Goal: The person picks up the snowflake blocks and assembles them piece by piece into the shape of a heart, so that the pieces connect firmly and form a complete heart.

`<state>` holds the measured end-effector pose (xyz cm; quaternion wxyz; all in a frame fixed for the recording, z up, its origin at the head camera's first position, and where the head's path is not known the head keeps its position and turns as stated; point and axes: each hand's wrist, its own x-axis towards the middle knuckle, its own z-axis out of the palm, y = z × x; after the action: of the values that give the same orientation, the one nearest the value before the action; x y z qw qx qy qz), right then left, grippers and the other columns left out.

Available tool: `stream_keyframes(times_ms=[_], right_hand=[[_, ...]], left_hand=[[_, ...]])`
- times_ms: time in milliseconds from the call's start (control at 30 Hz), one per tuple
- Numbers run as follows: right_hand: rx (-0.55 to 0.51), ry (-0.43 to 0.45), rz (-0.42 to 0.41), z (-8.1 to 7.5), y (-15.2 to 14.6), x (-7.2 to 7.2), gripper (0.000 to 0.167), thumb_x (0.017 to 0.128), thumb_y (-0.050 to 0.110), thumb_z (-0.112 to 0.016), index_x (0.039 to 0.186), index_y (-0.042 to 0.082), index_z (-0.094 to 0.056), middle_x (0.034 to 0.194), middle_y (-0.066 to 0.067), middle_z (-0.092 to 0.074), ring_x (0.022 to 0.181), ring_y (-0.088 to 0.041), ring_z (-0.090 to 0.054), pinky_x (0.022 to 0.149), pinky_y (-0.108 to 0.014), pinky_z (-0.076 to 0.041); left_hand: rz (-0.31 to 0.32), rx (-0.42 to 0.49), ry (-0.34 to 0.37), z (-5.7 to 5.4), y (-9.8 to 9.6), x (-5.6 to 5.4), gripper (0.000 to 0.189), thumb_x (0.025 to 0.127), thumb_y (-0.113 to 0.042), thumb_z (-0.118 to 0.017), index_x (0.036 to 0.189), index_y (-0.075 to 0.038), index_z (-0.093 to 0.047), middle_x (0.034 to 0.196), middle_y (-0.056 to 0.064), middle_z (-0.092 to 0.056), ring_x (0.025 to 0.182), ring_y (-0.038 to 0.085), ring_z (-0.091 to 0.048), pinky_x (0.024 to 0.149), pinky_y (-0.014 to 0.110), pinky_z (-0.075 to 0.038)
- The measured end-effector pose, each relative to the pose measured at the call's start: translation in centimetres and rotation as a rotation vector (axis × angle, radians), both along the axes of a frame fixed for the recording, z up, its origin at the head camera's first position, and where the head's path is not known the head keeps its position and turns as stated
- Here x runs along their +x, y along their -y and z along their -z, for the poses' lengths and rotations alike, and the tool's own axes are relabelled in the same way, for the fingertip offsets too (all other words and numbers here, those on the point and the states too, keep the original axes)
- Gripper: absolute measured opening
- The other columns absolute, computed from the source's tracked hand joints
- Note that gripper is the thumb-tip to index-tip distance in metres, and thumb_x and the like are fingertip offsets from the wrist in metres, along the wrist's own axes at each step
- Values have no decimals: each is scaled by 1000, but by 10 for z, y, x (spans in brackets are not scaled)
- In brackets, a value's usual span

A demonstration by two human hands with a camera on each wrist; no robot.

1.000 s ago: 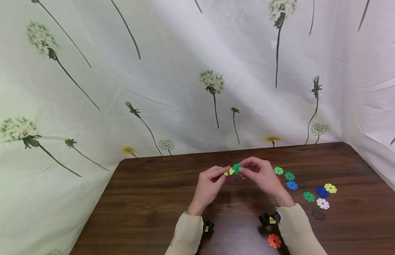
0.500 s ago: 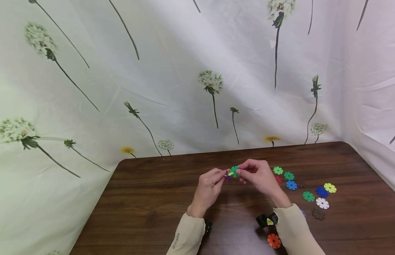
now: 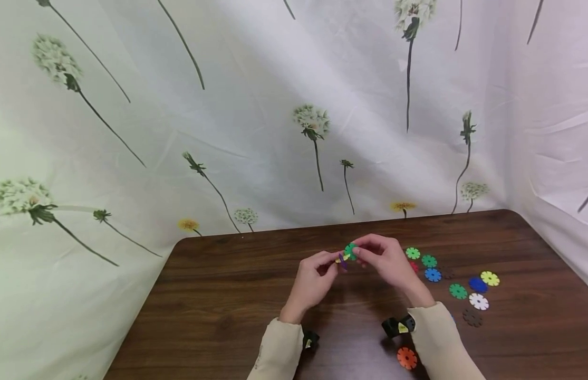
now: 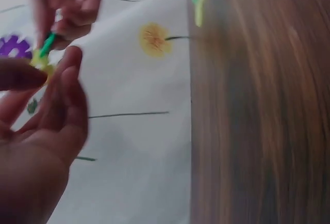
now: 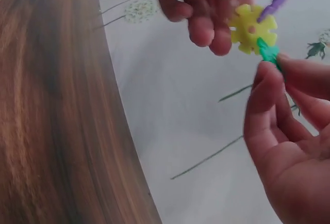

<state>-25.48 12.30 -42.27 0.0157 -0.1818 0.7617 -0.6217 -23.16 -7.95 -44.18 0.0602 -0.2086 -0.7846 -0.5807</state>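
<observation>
Over the middle of the table, my left hand point(image 3: 312, 279) pinches a yellow notched plastic disc point(image 5: 252, 30) between thumb and fingers. A purple notched disc point(image 4: 15, 47) is slotted into the yellow one's rim and stands crosswise to it. From the other side, my right hand point(image 3: 388, 264) grips a green notched disc point(image 3: 350, 251) between thumb and forefinger. In the right wrist view the green disc is edge-on, its rim right at a slot of the yellow disc. Fingers hide part of each held disc.
Loose notched discs lie at the right of the brown table point(image 3: 218, 311), among them a white disc point(image 3: 479, 301), a dark blue disc point(image 3: 478, 285) and a light green disc point(image 3: 413, 253). An orange disc point(image 3: 407, 358) lies by the right sleeve. Behind hangs a flowered cloth point(image 3: 256, 132).
The yellow and purple discs have turned in my left hand, the yellow now nearly edge-on to the head view. The green disc has shifted slightly left, staying against the yellow one.
</observation>
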Motion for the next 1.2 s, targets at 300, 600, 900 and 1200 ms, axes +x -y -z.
stream_keyframes(times_ms=[300, 600, 900, 1200], right_hand=[[19, -46, -116, -1, -9, 0, 19, 93, 15, -64, 110, 9, -70, 104, -12, -69, 86, -36, -62, 77, -37, -58], [9, -60, -159, -2, -8, 2, 22, 93, 17, -64, 113, 9, -69, 109, -12, -69, 88, -16, -66, 80, -32, -58], [16, -126, -223, -3, -7, 0, 26, 96, 5, -56, 120, 8, -67, 114, -14, -66, 95, -14, -65, 84, -36, -57], [16, -73, -192, -2, -10, 0, 31, 97, 15, -58, 127, 9, -61, 121, -15, -64, 98, -14, -67, 86, -26, -56]], left_hand=[[235, 328, 439, -7, 5, -2, 35, 96, -9, -57, 128, 6, -54, 92, -1, -67, 73, 10, -64, 71, 23, -54], [409, 489, 602, -2, 1, 0, 24, 94, -4, -59, 117, 1, -57, 91, -1, -71, 74, 8, -67, 69, 18, -54], [384, 513, 630, -1, 1, -1, 19, 93, -3, -60, 112, -4, -58, 89, -1, -72, 75, 8, -69, 69, 18, -55], [352, 527, 641, -1, 1, -1, 16, 93, -4, -61, 108, -7, -58, 88, -1, -72, 76, 9, -69, 69, 18, -55]])
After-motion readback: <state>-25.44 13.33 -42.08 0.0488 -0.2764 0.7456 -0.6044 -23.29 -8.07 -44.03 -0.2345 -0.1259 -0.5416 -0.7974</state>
